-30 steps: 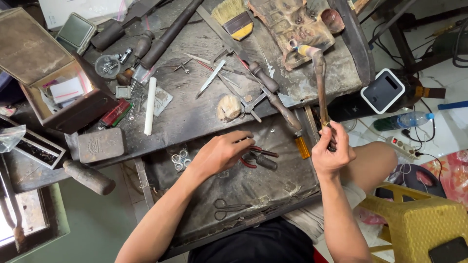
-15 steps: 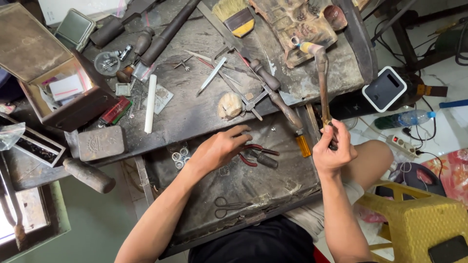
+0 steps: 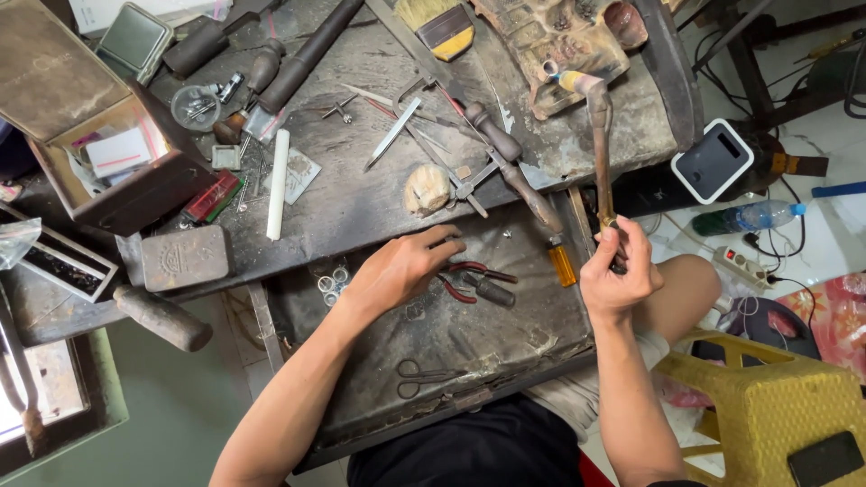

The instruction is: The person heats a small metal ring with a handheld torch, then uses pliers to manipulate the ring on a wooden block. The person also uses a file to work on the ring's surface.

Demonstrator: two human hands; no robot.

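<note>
the right hand (image 3: 618, 275) has its fingers closed round the lower end of a long brown metal torch with a bent nozzle (image 3: 599, 135), held upright over the dark, scarred work surface (image 3: 361, 194). the left hand (image 3: 401, 269) rests flat, fingers loosely spread, tips at the red-handled pliers (image 3: 469, 278) — holding nothing. it looks like a pick-up step; closing on the pliers' handles would come next. the palm hides whatever small piece lies under it, and the torch's grip is covered too.

Grimy dark workbench (image 3: 379, 194), yellow plastic stool (image 3: 767, 406), pale tiled floor (image 3: 812, 234)
</note>
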